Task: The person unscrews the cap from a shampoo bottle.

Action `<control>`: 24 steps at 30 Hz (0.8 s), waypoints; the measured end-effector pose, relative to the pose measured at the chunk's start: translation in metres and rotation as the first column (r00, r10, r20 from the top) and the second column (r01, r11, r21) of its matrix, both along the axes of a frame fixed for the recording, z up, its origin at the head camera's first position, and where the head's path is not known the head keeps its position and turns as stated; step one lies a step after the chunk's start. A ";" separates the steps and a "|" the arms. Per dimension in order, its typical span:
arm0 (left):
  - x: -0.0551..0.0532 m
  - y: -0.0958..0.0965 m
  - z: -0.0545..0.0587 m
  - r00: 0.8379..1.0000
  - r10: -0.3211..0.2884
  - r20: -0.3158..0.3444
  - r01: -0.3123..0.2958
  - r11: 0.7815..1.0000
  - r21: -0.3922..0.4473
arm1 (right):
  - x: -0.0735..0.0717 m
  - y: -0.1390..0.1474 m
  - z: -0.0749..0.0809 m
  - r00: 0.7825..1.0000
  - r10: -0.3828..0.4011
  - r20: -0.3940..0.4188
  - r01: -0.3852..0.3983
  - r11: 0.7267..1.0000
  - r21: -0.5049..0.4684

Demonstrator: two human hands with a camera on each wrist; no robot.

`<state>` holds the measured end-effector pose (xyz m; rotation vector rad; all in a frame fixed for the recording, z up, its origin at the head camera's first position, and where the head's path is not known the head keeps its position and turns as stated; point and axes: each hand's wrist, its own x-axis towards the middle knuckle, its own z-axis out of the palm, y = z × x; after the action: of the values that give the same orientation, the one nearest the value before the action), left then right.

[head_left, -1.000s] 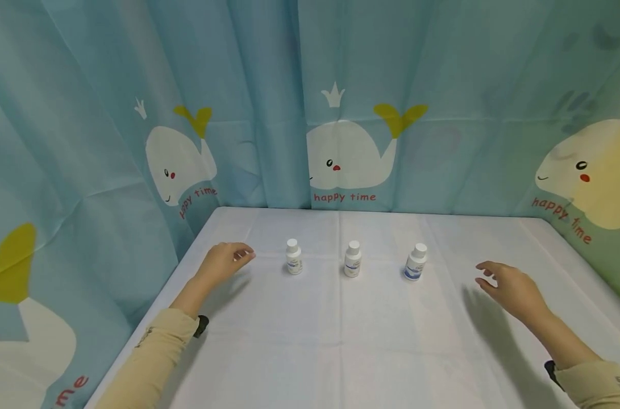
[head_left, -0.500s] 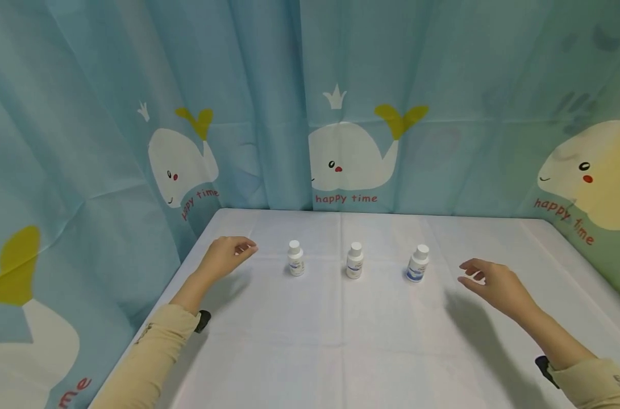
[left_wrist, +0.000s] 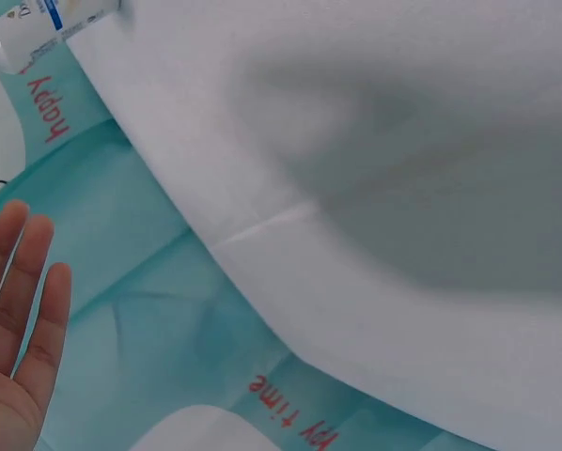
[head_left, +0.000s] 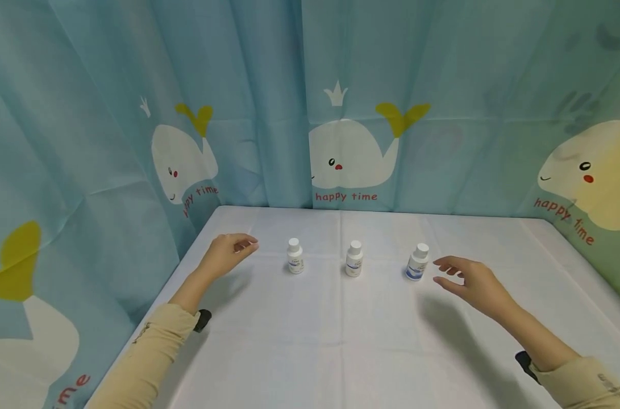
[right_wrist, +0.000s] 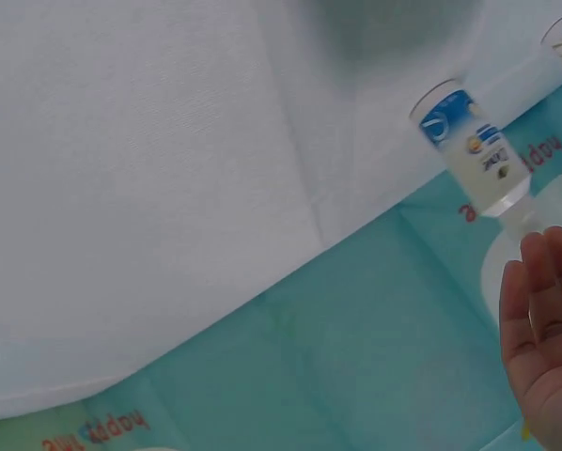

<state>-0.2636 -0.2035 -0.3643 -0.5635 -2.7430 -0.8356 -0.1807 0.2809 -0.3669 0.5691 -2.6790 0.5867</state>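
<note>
Three small white capped bottles stand upright in a row across the table: a left bottle (head_left: 295, 260), a middle bottle (head_left: 354, 261) and a right bottle (head_left: 416, 264) with a blue band low on its label. To the left of the row my left hand (head_left: 225, 254) hovers above the cloth, fingers relaxed, touching nothing. My right hand (head_left: 474, 284) is in the air just right of the right bottle, thumb and fingers apart, a small gap from it. In the right wrist view that bottle (right_wrist: 476, 150) shows beyond the fingertips (right_wrist: 535, 246).
A white cloth covers the table (head_left: 310, 352). Blue-green curtains (head_left: 269, 85) with printed whales hang behind and along both sides, meeting the table's far edge.
My right hand has moved left across the table, close to the right bottle. The left hand has shifted only slightly. All three bottles stand where they were.
</note>
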 end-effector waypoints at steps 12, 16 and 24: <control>-0.002 0.014 0.003 1.000 -0.019 0.011 0.018 0.996 0.082 | 0.000 -0.042 -0.009 0.991 0.137 0.003 -0.134 0.975 -0.176; -0.003 0.020 0.003 1.000 -0.023 0.007 0.022 0.994 0.105 | -0.002 -0.057 -0.013 0.985 0.164 0.057 -0.146 0.960 -0.240; -0.006 0.028 0.004 0.999 -0.036 0.012 0.035 0.992 0.124 | -0.008 -0.086 -0.018 0.962 0.235 0.138 -0.182 0.930 -0.318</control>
<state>-0.2695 -0.1754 -0.3599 -0.5853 -2.6777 -1.0132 -0.1887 0.1949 -0.3847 0.7498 -2.6261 1.1338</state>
